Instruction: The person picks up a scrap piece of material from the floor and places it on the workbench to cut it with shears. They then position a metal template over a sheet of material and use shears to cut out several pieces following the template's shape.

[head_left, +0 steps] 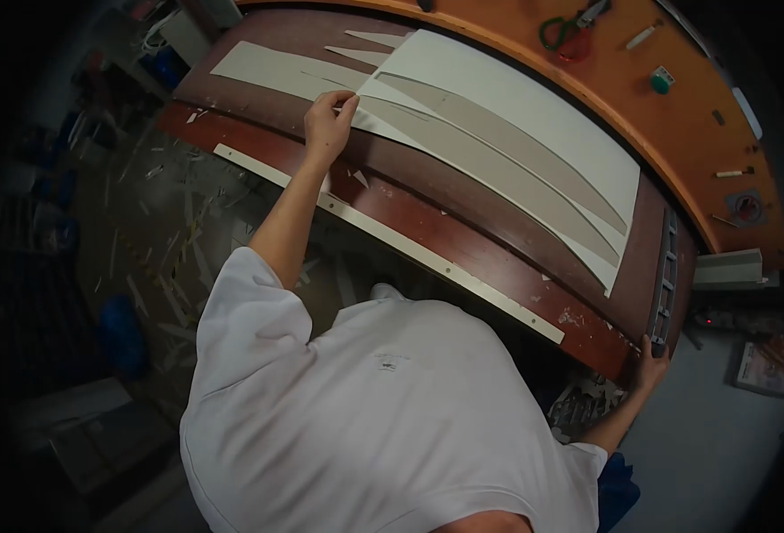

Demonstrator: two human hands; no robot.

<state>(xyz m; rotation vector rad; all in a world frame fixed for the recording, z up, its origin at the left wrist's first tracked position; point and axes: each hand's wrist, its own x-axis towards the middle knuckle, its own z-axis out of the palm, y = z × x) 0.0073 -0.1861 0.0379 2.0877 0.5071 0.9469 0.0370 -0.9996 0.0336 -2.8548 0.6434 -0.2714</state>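
Observation:
My left hand [330, 126] pinches at the left edge of a white sheet [489, 75], its fingertips together there. Long curved grey-beige shapes [498, 169] lie across this sheet, narrowing towards its lower right corner. Further left, a pale pointed strip [272, 71] lies flat on the dark red mat [401, 164], with small pointed slivers [378, 39] beyond it. At the right end of the mat, my right hand [651, 364] is closed around the near end of a grey slotted bar [666, 275].
An orange-brown board [676, 124] behind the mat carries scissors [572, 40], a green-capped item [661, 81], a pen-like tool [734, 173] and a tape roll [747, 209]. A pale rail [409, 249] runs along the front edge. Scraps litter the floor at left.

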